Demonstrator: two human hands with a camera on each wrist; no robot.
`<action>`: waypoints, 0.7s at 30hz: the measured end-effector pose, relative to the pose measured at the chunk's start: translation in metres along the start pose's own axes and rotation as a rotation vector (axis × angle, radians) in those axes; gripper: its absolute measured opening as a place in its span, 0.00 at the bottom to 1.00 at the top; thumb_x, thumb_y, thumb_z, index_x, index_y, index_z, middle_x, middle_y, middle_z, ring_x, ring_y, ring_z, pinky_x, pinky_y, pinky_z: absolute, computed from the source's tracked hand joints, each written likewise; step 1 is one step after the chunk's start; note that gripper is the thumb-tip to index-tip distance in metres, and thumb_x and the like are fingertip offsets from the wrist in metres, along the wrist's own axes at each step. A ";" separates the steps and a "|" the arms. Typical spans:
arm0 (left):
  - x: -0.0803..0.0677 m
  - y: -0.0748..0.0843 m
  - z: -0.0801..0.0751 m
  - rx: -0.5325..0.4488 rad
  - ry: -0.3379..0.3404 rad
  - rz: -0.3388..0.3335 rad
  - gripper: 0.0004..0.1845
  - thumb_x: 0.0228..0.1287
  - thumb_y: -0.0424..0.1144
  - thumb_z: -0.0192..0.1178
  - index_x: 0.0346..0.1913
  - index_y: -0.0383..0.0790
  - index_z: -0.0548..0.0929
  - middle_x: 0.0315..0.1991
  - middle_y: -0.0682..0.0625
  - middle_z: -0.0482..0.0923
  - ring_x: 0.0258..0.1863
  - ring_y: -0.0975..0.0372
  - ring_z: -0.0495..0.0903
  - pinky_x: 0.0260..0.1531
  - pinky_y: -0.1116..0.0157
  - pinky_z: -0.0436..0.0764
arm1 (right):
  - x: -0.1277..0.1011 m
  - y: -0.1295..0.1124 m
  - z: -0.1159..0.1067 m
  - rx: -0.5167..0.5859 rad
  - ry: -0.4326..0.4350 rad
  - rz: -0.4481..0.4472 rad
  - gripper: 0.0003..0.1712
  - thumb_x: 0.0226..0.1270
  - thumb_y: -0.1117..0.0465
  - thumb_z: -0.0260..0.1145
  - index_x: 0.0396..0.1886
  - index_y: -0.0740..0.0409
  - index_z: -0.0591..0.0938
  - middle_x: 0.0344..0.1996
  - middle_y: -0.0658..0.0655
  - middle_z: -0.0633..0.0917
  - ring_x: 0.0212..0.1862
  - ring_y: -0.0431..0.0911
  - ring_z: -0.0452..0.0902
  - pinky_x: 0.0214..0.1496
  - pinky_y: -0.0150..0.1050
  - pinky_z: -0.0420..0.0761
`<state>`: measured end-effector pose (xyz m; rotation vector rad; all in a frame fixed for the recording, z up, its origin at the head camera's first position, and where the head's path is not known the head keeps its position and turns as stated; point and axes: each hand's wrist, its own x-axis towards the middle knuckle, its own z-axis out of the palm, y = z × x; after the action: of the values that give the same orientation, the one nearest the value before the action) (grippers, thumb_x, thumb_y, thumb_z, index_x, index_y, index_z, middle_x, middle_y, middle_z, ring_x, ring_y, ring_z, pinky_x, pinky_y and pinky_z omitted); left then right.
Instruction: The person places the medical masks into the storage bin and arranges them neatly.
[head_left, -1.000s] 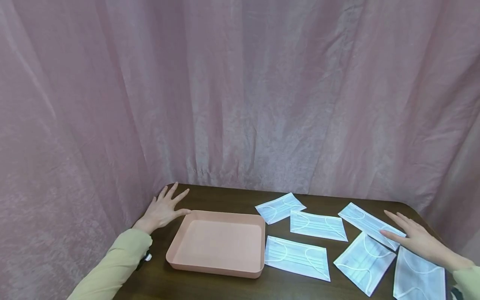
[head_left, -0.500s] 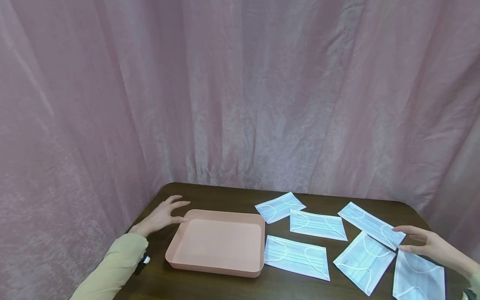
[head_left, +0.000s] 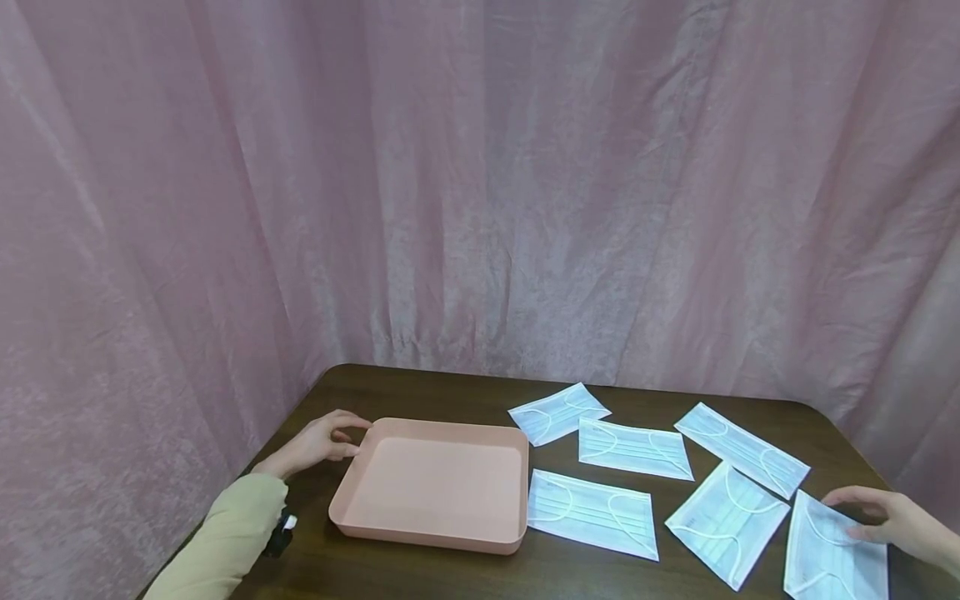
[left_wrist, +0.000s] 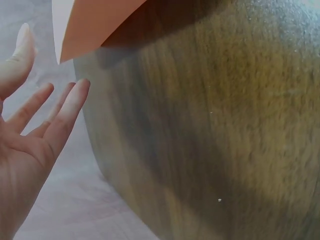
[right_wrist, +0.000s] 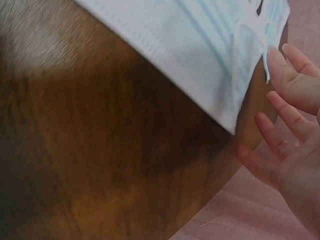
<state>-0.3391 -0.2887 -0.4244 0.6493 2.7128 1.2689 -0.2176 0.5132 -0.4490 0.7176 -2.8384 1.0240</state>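
Note:
A pink tray (head_left: 427, 537) lies empty on the left part of the dark wooden table (head_left: 450, 387). My left hand (head_left: 341, 433) hovers at the tray's far left corner with loosely bent fingers and holds nothing; in the left wrist view the hand (left_wrist: 35, 115) stays just apart from the tray corner (left_wrist: 95, 20). Several pale blue face masks lie flat to the right, among them one beside the tray (head_left: 592, 512). My right hand (head_left: 862, 512) hangs relaxed over the far edge of the nearest right mask (head_left: 836, 558). The right wrist view shows its fingers (right_wrist: 285, 125) beside that mask (right_wrist: 200, 45).
Pink curtain (head_left: 480, 183) closes in the table at the back and on both sides. The other masks (head_left: 558, 411) (head_left: 633, 448) (head_left: 742, 450) (head_left: 723, 521) are spread over the right half. The table's rounded edges lie close to both hands.
My left hand drew back from the far corner towards the tray's left rim and its fingers curled. My right hand pulled back and rightward, off the far right mask to the nearest one.

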 end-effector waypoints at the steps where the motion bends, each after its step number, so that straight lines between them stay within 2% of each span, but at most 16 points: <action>1: 0.000 -0.001 0.000 -0.019 -0.004 -0.005 0.23 0.53 0.34 0.65 0.54 0.33 0.75 0.54 0.35 0.63 0.42 0.47 0.73 0.30 0.61 0.79 | -0.002 0.002 0.000 0.009 -0.003 0.012 0.17 0.49 0.69 0.68 0.42 0.59 0.79 0.41 0.27 0.72 0.42 0.19 0.61 0.30 0.23 0.68; 6: -0.001 -0.004 0.002 -0.083 -0.020 -0.009 0.24 0.51 0.29 0.66 0.53 0.30 0.74 0.53 0.32 0.63 0.40 0.47 0.74 0.30 0.58 0.79 | -0.008 0.012 0.001 0.048 -0.021 0.044 0.17 0.49 0.69 0.68 0.42 0.57 0.80 0.40 0.26 0.71 0.41 0.20 0.61 0.30 0.23 0.68; 12: -0.001 -0.010 0.004 -0.118 -0.051 -0.021 0.25 0.50 0.30 0.66 0.53 0.29 0.74 0.51 0.32 0.66 0.39 0.49 0.75 0.32 0.58 0.79 | -0.006 0.014 0.003 -0.088 -0.013 0.107 0.18 0.44 0.64 0.72 0.39 0.56 0.81 0.37 0.27 0.71 0.39 0.21 0.62 0.29 0.28 0.70; 14: -0.001 -0.012 0.005 -0.141 -0.079 -0.024 0.25 0.51 0.31 0.65 0.53 0.28 0.73 0.51 0.31 0.67 0.38 0.50 0.75 0.33 0.58 0.79 | -0.005 0.013 0.004 -0.123 -0.010 0.097 0.18 0.41 0.64 0.72 0.36 0.55 0.81 0.35 0.28 0.72 0.38 0.22 0.63 0.29 0.29 0.71; 18: 0.000 -0.014 0.006 -0.172 -0.117 -0.036 0.24 0.52 0.30 0.64 0.54 0.27 0.73 0.49 0.31 0.69 0.37 0.51 0.77 0.33 0.56 0.79 | -0.005 0.012 0.006 -0.121 0.007 0.022 0.18 0.39 0.68 0.73 0.34 0.58 0.80 0.35 0.30 0.74 0.38 0.22 0.64 0.28 0.27 0.71; 20: 0.001 -0.015 0.007 -0.181 -0.125 -0.042 0.24 0.52 0.29 0.63 0.54 0.27 0.73 0.49 0.32 0.70 0.36 0.52 0.77 0.33 0.56 0.79 | -0.006 0.010 0.007 -0.128 0.009 0.032 0.17 0.39 0.67 0.72 0.34 0.58 0.80 0.34 0.30 0.74 0.37 0.23 0.64 0.27 0.29 0.71; 21: 0.002 -0.015 0.008 -0.185 -0.126 -0.047 0.23 0.52 0.28 0.63 0.53 0.27 0.74 0.48 0.33 0.70 0.36 0.52 0.77 0.34 0.56 0.79 | -0.006 0.008 0.007 -0.134 0.011 0.053 0.17 0.39 0.67 0.72 0.34 0.59 0.79 0.34 0.32 0.75 0.38 0.28 0.68 0.28 0.32 0.73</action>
<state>-0.3442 -0.2911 -0.4404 0.6188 2.4593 1.3959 -0.2148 0.5170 -0.4610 0.6263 -2.8973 0.8313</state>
